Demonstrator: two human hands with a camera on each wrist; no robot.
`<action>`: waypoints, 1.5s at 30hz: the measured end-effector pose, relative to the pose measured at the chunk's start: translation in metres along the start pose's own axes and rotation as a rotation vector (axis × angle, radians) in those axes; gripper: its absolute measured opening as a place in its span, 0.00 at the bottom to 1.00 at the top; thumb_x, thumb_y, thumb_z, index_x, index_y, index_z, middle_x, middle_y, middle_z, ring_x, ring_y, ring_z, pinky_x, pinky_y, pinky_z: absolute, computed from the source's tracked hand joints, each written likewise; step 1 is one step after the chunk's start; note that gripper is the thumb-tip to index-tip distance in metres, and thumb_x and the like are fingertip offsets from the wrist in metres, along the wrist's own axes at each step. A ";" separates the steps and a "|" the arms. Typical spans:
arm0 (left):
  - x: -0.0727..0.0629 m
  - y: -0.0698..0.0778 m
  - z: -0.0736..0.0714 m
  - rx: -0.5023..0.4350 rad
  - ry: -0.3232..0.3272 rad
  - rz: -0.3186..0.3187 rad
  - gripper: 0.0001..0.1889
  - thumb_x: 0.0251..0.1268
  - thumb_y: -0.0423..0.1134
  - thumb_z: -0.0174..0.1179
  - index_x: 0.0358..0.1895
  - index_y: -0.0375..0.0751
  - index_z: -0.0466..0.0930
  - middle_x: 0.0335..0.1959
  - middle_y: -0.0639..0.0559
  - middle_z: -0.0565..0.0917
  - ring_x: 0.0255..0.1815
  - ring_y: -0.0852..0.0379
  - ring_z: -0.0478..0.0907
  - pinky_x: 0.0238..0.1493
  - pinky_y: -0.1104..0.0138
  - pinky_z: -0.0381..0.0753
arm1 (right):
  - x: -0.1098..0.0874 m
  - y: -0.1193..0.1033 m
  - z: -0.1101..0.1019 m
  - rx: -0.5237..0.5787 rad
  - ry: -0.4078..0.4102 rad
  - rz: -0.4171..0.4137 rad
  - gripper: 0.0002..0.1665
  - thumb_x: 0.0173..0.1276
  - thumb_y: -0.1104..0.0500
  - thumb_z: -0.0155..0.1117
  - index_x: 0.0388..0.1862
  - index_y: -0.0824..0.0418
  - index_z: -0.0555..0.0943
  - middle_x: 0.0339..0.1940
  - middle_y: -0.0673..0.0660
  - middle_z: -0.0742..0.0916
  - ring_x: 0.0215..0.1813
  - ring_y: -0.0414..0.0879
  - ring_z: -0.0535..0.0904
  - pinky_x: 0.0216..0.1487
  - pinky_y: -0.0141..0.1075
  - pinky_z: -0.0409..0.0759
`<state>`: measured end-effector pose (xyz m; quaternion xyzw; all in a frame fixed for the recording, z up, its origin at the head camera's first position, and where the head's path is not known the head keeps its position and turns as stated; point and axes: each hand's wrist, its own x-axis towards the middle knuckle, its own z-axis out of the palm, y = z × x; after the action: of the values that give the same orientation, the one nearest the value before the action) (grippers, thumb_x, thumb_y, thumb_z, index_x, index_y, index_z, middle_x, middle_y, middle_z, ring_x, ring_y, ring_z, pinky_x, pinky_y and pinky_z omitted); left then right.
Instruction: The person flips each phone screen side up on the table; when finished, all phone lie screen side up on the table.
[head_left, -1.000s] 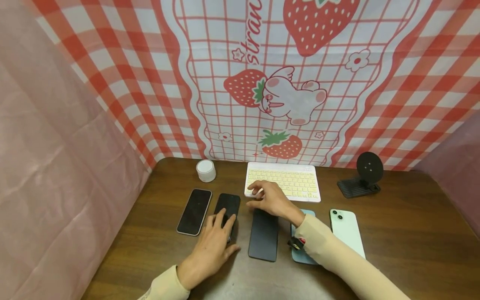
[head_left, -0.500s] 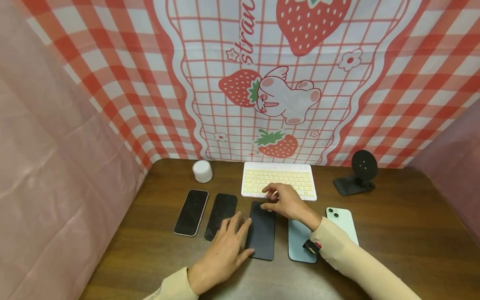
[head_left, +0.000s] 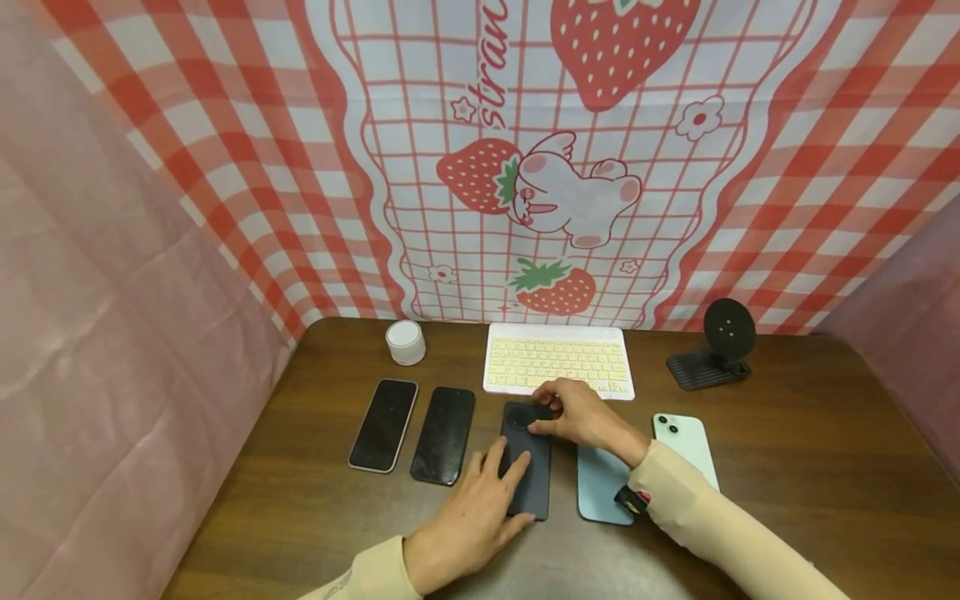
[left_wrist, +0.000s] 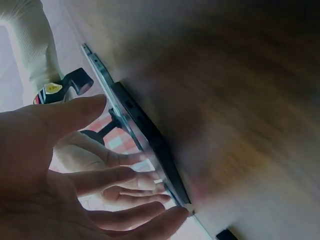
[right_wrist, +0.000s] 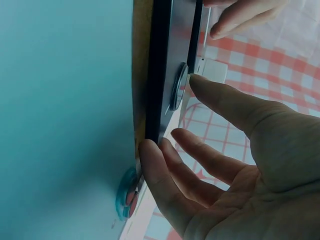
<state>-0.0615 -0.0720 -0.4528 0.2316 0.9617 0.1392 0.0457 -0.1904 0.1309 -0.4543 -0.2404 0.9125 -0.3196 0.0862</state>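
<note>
In the head view a dark blue-grey phone (head_left: 528, 483) lies face down on the table, its round camera bump at the far end. My left hand (head_left: 468, 512) is spread over its near left part, fingertips on its back and thumb by its near edge. My right hand (head_left: 581, 417) reaches over the far right corner, thumb by the camera bump (right_wrist: 179, 87) and the other fingers bent loosely at the far edge. In the right wrist view these fingers stand apart from the thumb. A light blue phone (head_left: 600, 492) lies partly under my right sleeve.
Two phones lie screen up on the left, a pale-rimmed phone (head_left: 384, 425) and a black phone (head_left: 442, 435). A pale green phone (head_left: 686, 446) is at right. Behind stand a white round container (head_left: 406, 342), a yellow-keyed keyboard (head_left: 558, 358) and a black stand (head_left: 723, 342).
My left hand has moved right, from the black phone onto the dark blue-grey phone. My right hand has shifted right and toward me, from the keyboard's edge to that phone's far corner.
</note>
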 end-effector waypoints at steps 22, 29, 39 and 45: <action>0.018 0.025 0.009 0.223 -0.003 -0.015 0.40 0.57 0.61 0.75 0.68 0.41 0.79 0.67 0.26 0.77 0.58 0.38 0.79 0.47 0.60 0.87 | 0.000 -0.003 0.009 -0.075 0.026 0.015 0.25 0.59 0.51 0.83 0.51 0.62 0.88 0.42 0.57 0.86 0.40 0.45 0.78 0.43 0.40 0.76; 0.022 0.029 0.009 0.243 0.007 -0.025 0.41 0.54 0.63 0.77 0.66 0.39 0.81 0.65 0.24 0.78 0.61 0.35 0.78 0.47 0.60 0.89 | 0.001 -0.002 0.014 -0.078 0.040 0.016 0.25 0.58 0.50 0.83 0.50 0.61 0.88 0.42 0.57 0.85 0.41 0.46 0.78 0.43 0.40 0.76; 0.022 0.031 0.006 0.313 0.034 0.008 0.42 0.53 0.63 0.77 0.66 0.39 0.81 0.61 0.25 0.80 0.57 0.35 0.79 0.45 0.64 0.88 | 0.004 -0.005 0.016 -0.094 0.042 0.029 0.25 0.59 0.48 0.82 0.49 0.61 0.88 0.41 0.58 0.85 0.41 0.48 0.79 0.43 0.43 0.78; 0.023 0.030 0.005 0.299 0.022 0.015 0.42 0.53 0.62 0.78 0.66 0.38 0.81 0.61 0.24 0.79 0.57 0.34 0.79 0.45 0.63 0.89 | 0.003 -0.007 0.017 -0.095 0.050 0.050 0.25 0.58 0.48 0.83 0.48 0.61 0.88 0.41 0.58 0.85 0.40 0.47 0.78 0.43 0.43 0.78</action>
<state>-0.0677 -0.0346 -0.4494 0.2415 0.9704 -0.0026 -0.0008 -0.1851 0.1148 -0.4633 -0.2134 0.9343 -0.2794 0.0597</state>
